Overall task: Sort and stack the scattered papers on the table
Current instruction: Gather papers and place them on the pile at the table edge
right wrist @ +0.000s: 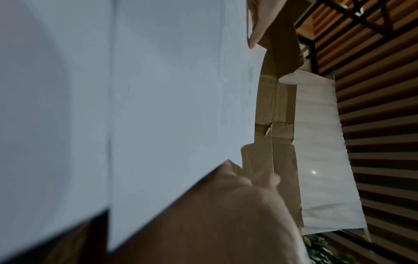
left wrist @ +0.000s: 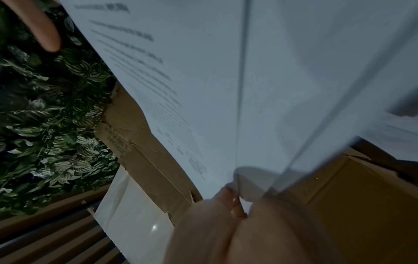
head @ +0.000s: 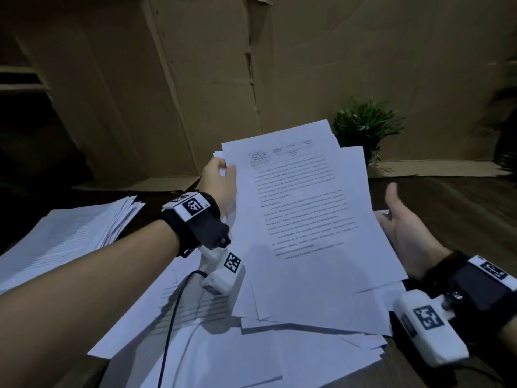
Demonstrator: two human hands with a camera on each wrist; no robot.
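Observation:
My left hand (head: pixel 221 180) grips the left edge of a bundle of white printed sheets (head: pixel 305 219), lifted and tilted above the table. In the left wrist view the fingers (left wrist: pixel 217 210) pinch the bundle's edge (left wrist: pixel 203 71). My right hand (head: pixel 402 228) lies open, palm up, under the right edge of the same bundle, thumb out to the side. The right wrist view shows the sheets' blank underside (right wrist: pixel 147 107) resting over the palm (right wrist: pixel 226 205). More loose papers (head: pixel 223 351) lie scattered on the table below. A fanned stack of papers (head: pixel 67 239) sits at the left.
A small green potted plant (head: pixel 363 127) stands behind the held sheets. Brown cardboard panels (head: pixel 307 65) form a wall at the back. Dark wooden table surface (head: pixel 453 203) shows at the right. A black cable (head: pixel 173 317) runs from my left wrist camera over the papers.

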